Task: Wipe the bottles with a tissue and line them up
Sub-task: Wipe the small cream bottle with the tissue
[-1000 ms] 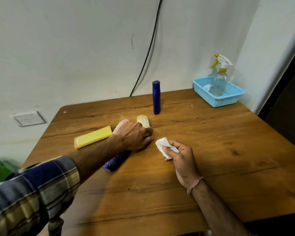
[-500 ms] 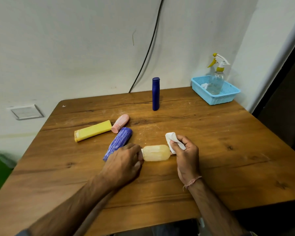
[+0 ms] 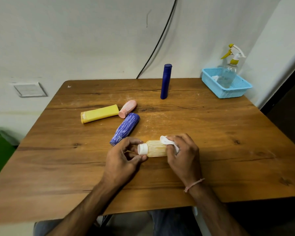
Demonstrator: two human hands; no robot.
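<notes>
A small pale-yellow bottle [image 3: 156, 149] with a white cap lies sideways between my hands, just above the wooden table [image 3: 211, 133]. My left hand [image 3: 124, 159] pinches its cap end. My right hand [image 3: 184, 155] presses a white tissue [image 3: 167, 142] against the bottle's base end. A ribbed purple bottle [image 3: 125, 127], a pink bottle [image 3: 128, 109] and a flat yellow bottle [image 3: 100, 114] lie on their sides at the left. Near the far edge a tall dark-blue bottle [image 3: 166, 81] stands upright.
A light-blue basket [image 3: 228, 92] sits at the table's far right corner and holds a clear spray bottle [image 3: 228, 74] with a yellow and white trigger. A black cable [image 3: 158, 40] runs down the wall behind the table. The wall is close behind.
My left hand picked the pale-yellow bottle from among the lying bottles and brought it toward me. My right hand with the tissue has closed over the bottle's base end.
</notes>
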